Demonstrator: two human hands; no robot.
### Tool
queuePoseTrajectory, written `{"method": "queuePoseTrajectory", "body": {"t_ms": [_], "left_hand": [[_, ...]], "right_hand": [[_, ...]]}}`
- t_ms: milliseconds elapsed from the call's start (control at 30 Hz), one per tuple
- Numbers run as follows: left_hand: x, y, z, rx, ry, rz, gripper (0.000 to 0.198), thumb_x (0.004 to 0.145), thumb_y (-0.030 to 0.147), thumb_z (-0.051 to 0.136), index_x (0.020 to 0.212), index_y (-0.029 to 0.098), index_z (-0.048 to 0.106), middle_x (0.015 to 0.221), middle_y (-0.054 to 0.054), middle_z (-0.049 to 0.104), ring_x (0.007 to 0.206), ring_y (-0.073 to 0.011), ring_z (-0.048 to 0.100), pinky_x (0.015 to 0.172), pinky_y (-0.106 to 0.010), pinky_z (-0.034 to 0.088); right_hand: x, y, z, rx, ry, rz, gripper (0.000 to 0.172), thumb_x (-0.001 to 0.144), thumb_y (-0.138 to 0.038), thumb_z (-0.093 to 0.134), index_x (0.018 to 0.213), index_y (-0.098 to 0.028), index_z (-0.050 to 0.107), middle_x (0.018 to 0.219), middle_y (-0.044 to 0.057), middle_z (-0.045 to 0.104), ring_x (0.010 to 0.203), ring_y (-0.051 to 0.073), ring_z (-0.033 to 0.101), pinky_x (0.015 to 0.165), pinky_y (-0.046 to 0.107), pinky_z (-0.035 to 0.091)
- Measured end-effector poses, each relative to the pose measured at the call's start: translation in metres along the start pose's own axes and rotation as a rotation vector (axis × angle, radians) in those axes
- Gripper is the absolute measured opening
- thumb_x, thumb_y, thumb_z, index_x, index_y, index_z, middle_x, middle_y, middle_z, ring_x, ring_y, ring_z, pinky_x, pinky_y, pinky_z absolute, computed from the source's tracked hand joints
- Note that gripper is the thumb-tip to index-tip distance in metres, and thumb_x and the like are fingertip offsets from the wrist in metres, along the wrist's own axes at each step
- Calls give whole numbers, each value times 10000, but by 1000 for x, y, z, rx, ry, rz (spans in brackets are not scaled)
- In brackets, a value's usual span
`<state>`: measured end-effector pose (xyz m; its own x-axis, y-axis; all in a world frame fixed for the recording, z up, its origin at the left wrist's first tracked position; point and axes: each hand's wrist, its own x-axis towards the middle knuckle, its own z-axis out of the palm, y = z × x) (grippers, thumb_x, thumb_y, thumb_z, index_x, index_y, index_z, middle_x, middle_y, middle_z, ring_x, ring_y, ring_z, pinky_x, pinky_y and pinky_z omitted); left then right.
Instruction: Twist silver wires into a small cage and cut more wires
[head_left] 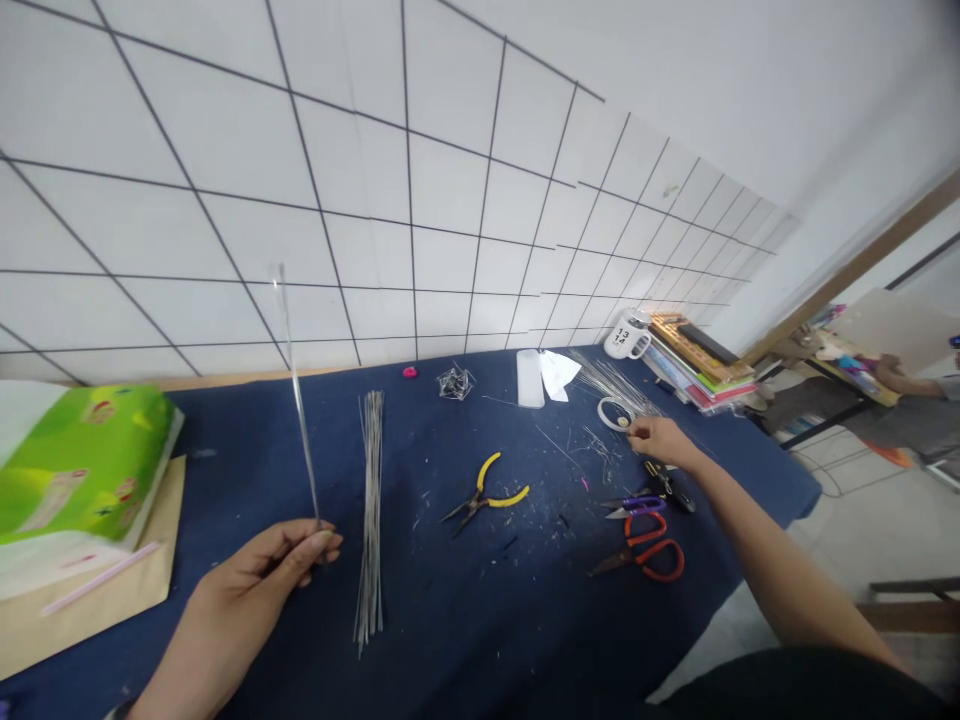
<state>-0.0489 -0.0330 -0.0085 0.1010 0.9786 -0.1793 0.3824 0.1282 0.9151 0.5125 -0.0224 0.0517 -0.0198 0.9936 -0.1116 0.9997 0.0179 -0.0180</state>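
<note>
My left hand is closed in a pinch on the lower end of a long thin metal wire, which stands nearly upright above the dark blue tablecloth. A bundle of straight wires lies just right of that hand. My right hand reaches far right, fingers curled on or at a white tape roll beside a fan of loose wires. What it grips is hard to make out.
Yellow-handled pliers lie mid-table. Purple snips, orange scissors and a black tool lie near my right forearm. A green box sits left, a white mug and stacked books far right.
</note>
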Motion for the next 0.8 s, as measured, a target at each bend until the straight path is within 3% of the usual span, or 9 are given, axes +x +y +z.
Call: {"method": "queuePoseTrajectory", "body": {"t_ms": [300,467,600,800], "left_hand": [[-1,1,0,-15,11,30,309,751,460,507,931,216,569,834,3,650,774,-167,570,627,-233,454],[0,2,-1,-10,15,36,301,749,457,505,923,223,577,814,12,651,724,-156,567,608,-233,459],[1,1,-1,-2,3,28,302,750,465,505,926,228,567,833,10,647,758,-161,569,610,-230,461],[1,-1,0,-13,-2,10,308,749,469,507,937,231,560,838,11,644,790,-163,567,629,-225,459]], "right_hand": [[41,-45,17,128,-70,0,164,681,-290,548,740,-182,656,660,-7,638,594,117,545,569,198,361],[39,-27,5,62,-66,100,213,758,-298,484,800,-179,656,684,19,645,624,130,552,584,208,348],[31,-14,13,-33,-33,230,175,755,-207,475,746,-142,637,726,81,642,685,165,558,620,230,336],[33,-35,36,-77,27,275,188,751,-119,435,827,-123,607,864,134,622,762,188,557,649,246,329]]}}
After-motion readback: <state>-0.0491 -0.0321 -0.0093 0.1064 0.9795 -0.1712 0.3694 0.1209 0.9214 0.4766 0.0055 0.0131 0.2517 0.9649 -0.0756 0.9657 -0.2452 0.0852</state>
